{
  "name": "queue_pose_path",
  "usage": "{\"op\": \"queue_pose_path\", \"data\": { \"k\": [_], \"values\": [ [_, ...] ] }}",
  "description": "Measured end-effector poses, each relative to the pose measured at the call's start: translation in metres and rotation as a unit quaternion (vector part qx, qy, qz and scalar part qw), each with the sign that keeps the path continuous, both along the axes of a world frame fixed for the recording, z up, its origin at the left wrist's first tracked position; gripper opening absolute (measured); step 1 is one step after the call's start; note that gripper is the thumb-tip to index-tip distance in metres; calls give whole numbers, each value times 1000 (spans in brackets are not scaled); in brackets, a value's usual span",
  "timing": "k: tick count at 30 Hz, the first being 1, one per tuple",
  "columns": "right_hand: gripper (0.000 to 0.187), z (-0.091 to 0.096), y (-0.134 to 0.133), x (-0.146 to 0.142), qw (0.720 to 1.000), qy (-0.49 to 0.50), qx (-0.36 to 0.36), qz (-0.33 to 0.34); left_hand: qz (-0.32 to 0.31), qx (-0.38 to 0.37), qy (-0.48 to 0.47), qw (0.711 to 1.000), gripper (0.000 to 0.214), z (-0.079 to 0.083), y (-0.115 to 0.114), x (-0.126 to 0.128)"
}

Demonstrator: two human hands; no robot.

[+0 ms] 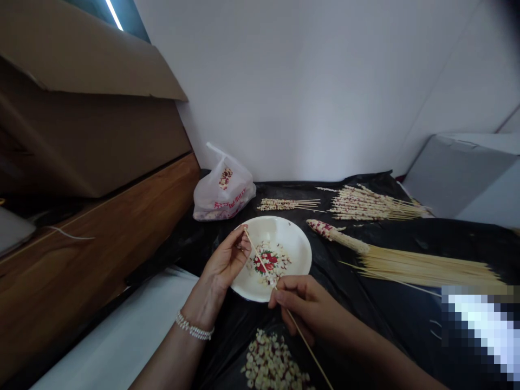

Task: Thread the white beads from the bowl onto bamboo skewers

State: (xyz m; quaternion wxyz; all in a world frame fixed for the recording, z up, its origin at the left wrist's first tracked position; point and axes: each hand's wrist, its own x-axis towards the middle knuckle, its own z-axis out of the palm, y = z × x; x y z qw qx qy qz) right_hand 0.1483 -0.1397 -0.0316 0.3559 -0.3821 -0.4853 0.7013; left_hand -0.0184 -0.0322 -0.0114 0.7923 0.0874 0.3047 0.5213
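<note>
My right hand is closed around a thin wooden skewer, which slants up and left over the bowl. Some pale corn kernels are bunched on the skewer just above my right fingers. At its upper end, the fingertips of my left hand pinch the tip; whether a kernel is between them I cannot make out. Below both hands is a white enamel bowl with a red printed pattern, holding loose pale and dark red kernels. A pile of larger pale kernels lies on the black sheet nearer to me.
Behind the bowl sit a tied plastic bag and kernel-covered skewers. A larger heap of them, a partly stripped corn cob and bare skewers lie right. A cardboard box stands left, a pale box right.
</note>
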Motion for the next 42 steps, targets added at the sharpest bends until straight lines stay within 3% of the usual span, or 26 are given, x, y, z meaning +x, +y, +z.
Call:
{"op": "queue_pose_path", "data": {
  "k": [10, 20, 33, 39, 42],
  "values": [
    [23, -1, 1, 1, 999, -22, 22, -18, -27, 14, 3, 1000, 10, 2, -3, 4],
    [22, 6, 4, 7, 997, -34, 38, -49, -107, 49, 24, 993, 6, -5, -12, 11],
    [31, 10, 7, 11, 992, -53, 70, -92, -231, 146, 154, 949, 12, -6, -26, 17],
    [33, 11, 7, 12, 990, -59, 81, -96, -254, 172, 197, 931, 12, -5, -32, 20],
    [32, 11, 8, 14, 990, -61, 79, -101, -246, 171, 188, 935, 12, -5, -33, 22]
  ]
}}
